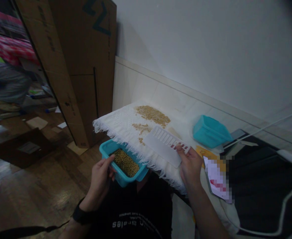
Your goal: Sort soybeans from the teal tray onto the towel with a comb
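Note:
My left hand [101, 176] grips the near rim of a teal plastic tub [106, 150] partly filled with tan beans [126, 162], held just under the fringed front edge of a white cloth [118, 121]. My right hand [190, 164] is closed on a white slotted plastic scraper [162, 146] that lies tilted on the cloth. Loose beans sit in a pile [152, 114] and a smaller patch [141, 127] farther back on the cloth.
A second teal tub [210, 131] stands at the cloth's right end by the wall. Tall cardboard boxes [86, 59] lean at the left. A phone with a blurred screen [216, 177], white cables [267, 125] and a dark surface [265, 186] lie at right. Wooden floor [36, 179] below.

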A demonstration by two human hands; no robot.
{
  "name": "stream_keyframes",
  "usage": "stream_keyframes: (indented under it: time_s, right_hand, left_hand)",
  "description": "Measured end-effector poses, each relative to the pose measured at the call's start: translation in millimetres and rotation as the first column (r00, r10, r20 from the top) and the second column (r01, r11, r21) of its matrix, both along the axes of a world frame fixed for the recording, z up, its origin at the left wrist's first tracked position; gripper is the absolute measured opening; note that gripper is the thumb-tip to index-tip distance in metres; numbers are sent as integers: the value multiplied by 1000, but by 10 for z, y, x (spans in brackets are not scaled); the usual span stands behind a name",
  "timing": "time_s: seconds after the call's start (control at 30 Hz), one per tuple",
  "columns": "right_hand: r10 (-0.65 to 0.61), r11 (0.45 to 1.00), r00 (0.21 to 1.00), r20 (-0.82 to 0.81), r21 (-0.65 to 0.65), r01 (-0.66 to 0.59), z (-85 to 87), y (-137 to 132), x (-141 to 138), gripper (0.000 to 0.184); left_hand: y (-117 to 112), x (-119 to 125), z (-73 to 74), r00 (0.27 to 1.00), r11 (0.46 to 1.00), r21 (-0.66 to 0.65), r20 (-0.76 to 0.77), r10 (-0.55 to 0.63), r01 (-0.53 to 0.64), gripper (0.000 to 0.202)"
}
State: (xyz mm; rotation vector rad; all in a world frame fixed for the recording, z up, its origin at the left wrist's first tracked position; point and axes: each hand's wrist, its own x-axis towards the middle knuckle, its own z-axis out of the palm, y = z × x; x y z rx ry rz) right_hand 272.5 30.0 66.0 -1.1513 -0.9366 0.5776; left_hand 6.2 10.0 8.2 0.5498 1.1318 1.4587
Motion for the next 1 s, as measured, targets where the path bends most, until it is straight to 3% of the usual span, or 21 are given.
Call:
stream_keyframes:
  time_s: [1.0]
  right_hand:
    - [80,996,995,51,-51,-77,-9,96,-245,36]
  left_hand:
    - [-15,-17,-17,999,1000,14,-27,-17,18,42]
